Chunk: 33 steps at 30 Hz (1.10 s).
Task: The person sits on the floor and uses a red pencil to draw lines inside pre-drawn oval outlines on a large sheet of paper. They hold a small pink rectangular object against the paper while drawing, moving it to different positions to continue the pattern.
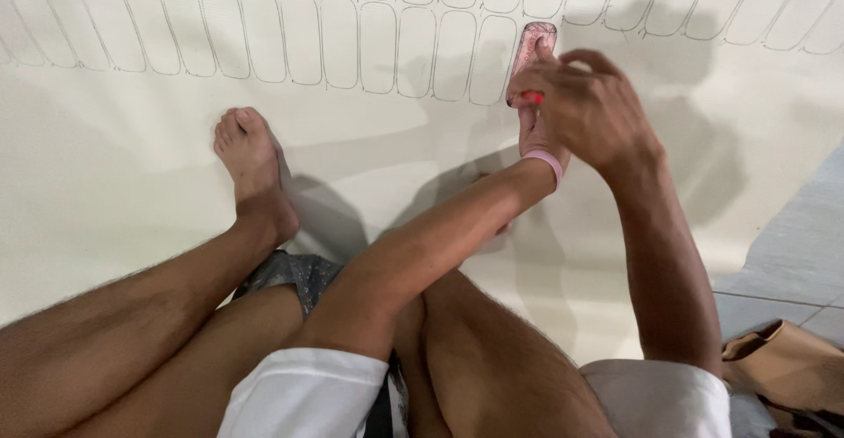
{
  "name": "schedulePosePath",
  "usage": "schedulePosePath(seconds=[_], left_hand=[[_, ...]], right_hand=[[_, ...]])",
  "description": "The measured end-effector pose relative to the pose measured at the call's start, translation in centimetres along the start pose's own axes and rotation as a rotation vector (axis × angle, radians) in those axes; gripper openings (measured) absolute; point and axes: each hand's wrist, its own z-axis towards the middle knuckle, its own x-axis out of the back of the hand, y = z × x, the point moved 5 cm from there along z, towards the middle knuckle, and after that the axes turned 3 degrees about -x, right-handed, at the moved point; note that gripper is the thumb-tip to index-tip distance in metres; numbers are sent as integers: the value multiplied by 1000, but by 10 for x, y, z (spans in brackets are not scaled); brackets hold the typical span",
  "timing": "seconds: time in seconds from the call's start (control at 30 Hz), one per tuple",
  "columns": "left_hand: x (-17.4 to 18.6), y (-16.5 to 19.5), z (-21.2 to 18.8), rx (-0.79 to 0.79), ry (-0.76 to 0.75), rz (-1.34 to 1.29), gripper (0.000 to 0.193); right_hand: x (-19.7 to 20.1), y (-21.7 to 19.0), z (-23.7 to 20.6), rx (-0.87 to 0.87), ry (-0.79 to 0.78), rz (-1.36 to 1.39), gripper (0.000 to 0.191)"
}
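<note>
Pale cream sheet [114,165] covers most of the frame, rows of pencilled rounded-rectangle outlines [264,25] along the top edge, grey tiled floor [796,244] at the right, brown bag [782,363] in the lower right corner, hard light casting dark shadows.

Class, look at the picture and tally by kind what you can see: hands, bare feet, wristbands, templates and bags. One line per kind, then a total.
Hands: 2, the left hand and the right hand
Bare feet: 1, the foot
Wristbands: 1, the pink wristband
Templates: 1, the pink template
Bags: 1, the brown bag
Total: 6
</note>
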Motion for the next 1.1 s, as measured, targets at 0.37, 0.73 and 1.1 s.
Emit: schedulePosePath(seconds=[0.37, 0.73, 1.1], left_hand=[[-14, -18, -10, 49, 381, -558, 21], [-66, -71, -30, 119, 765, -1060, 24], [-84, -96, -25, -13, 677, -1253, 27]], right_hand=[[8, 37, -5, -78, 249, 33, 18], [-23, 2, -63, -273, 324, 74, 35], [-35, -28, -65, -174, 336, 216, 26]])
